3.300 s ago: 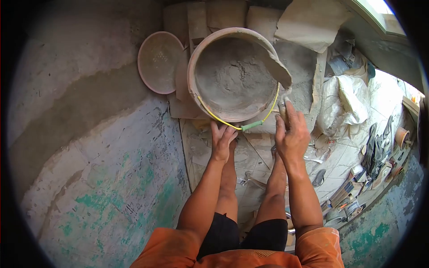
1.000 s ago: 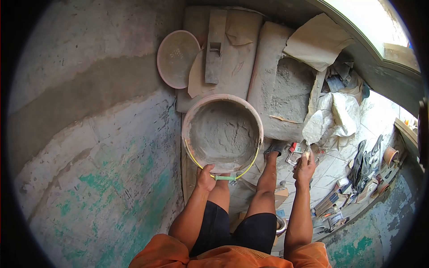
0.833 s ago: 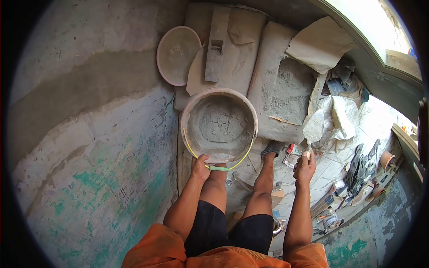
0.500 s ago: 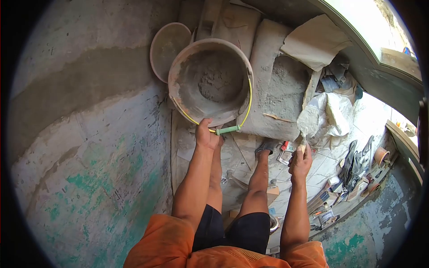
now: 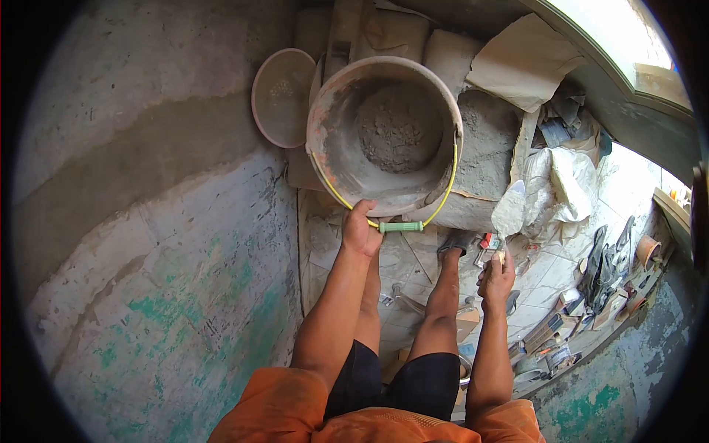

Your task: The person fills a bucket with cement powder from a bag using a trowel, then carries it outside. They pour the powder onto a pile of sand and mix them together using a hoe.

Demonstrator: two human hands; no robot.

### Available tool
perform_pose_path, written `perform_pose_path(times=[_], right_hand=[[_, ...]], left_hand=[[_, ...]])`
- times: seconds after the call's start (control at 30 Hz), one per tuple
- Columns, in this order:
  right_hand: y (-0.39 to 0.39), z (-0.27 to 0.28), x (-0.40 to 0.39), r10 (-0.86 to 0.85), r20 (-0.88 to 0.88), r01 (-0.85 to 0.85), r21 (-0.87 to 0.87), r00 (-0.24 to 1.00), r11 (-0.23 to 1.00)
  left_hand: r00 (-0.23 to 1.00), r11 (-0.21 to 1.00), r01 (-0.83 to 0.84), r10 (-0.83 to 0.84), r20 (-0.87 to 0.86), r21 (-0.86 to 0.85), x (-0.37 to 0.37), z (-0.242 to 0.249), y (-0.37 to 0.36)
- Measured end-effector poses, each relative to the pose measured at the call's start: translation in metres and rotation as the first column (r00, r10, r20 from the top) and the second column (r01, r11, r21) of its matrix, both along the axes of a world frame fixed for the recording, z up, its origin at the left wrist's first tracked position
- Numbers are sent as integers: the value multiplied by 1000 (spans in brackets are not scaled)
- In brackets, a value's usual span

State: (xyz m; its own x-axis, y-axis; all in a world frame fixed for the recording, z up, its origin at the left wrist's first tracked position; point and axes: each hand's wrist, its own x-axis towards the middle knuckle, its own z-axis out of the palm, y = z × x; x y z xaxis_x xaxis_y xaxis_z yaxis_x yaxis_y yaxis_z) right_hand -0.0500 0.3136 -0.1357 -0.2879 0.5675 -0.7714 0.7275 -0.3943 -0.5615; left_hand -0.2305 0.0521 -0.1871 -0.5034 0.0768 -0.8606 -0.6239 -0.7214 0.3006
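Observation:
My left hand [image 5: 360, 229] is closed on the near rim of a large round bucket [image 5: 336, 193], beside the green grip [image 5: 402, 227] of its yellow handle. Grey mortar [image 5: 395, 133] lies in the bottom of the bucket. To the right, my right hand [image 5: 497, 277] is wrapped round the handle of a trowel [image 5: 508, 213], whose blade points away from me and carries grey residue. Behind the bucket, partly hidden by it, is an opened bag with grey powder [image 5: 487, 140].
A shallow round sieve [image 5: 283, 96] leans at the left wall [image 5: 185, 258]. A paper flap [image 5: 523, 63] and a white sack [image 5: 565, 184] are at the upper right. Tools and dark cloth [image 5: 602, 269] lie on the tiled floor at the right.
The bucket has moved right and looks larger, with my left hand still on its rim. The trowel in my right hand has turned more upright and come slightly nearer.

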Motion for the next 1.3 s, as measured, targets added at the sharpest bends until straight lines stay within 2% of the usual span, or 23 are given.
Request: perform_pose_path(times=[0.07,0.13,0.17,0.23,0.33,0.43,0.47,0.53,0.6,0.67,0.7,0.77,0.83,0.87,0.9,0.93,0.97,1.03,1.07,1.13,1.17,1.23,1.3], right_hand=[[3,-1,-1,-12,8,12,3,1000,1000],[10,-1,1,-20,-3,20,23,1000,1000],[14,-1,1,-25,1,25,28,1000,999],[20,2,-1,-20,24,19,60,1000,998],[29,-7,-5,3,11,-4,101,1000,995],[42,-29,-15,183,27,-185,164,983,969],[51,-69,-4,369,43,-353,415,928,839],[61,-109,-20,441,141,-457,421,886,783],[65,-125,-57,536,237,-568,544,810,618],[76,-149,-92,532,361,-643,434,766,631],[82,-168,-106,529,388,-656,473,755,588],[90,-204,-130,526,413,-667,508,744,544],[90,-231,-152,553,306,-622,523,775,582],[83,-240,-154,558,303,-625,517,773,585],[74,-245,-155,538,256,-582,531,803,616],[66,-248,-155,513,211,-536,543,832,646],[59,-245,-158,513,209,-536,537,833,652],[51,-235,-164,669,133,-653,419,731,631],[48,-244,-164,662,30,-611,417,749,673],[42,-250,-161,628,-38,-553,437,777,710],[40,-247,-159,604,-92,-507,453,792,733],[43,-222,-152,575,-117,-474,446,810,759],[50,-188,-141,563,-136,-459,441,815,771]], left_hand=[[999,999,29,-31,-35,-40,-30,-20,10],[985,977,-115,135,107,-177,-56,-40,20],[985,979,-109,130,112,-173,-57,-43,19],[983,968,-177,183,20,-176,-61,-40,6],[995,969,-87,76,-58,-230,-63,-31,-13],[999,941,-13,27,36,-337,-65,-40,-24],[1000,955,24,-23,6,-294,-59,-31,-19],[1000,973,8,-6,12,-231,-45,-51,-15],[997,988,-58,63,33,-142,-30,-67,-1],[998,984,-57,51,-37,-170,-13,-61,35],[991,978,-72,48,-124,-198,-9,-60,50],[995,979,-43,25,-93,-202,1,-64,52],[994,994,-82,87,-72,74,8,-58,40],[994,994,-84,89,-70,65,16,-51,31],[991,993,89,-95,-89,-73,28,-38,19],[957,944,258,-279,-80,-208,44,-23,6],[865,811,466,-502,-12,-354,65,-7,-11],[548,392,764,-814,194,-512,113,27,-51],[342,139,840,-886,312,-525,136,43,-75],[-86,-383,820,-817,570,-426,180,82,-117],[-84,-392,813,-811,579,-431,185,96,-116],[-410,-647,757,-579,705,-91,193,119,-98],[-403,-692,704,-578,710,-163,197,110,-92]])
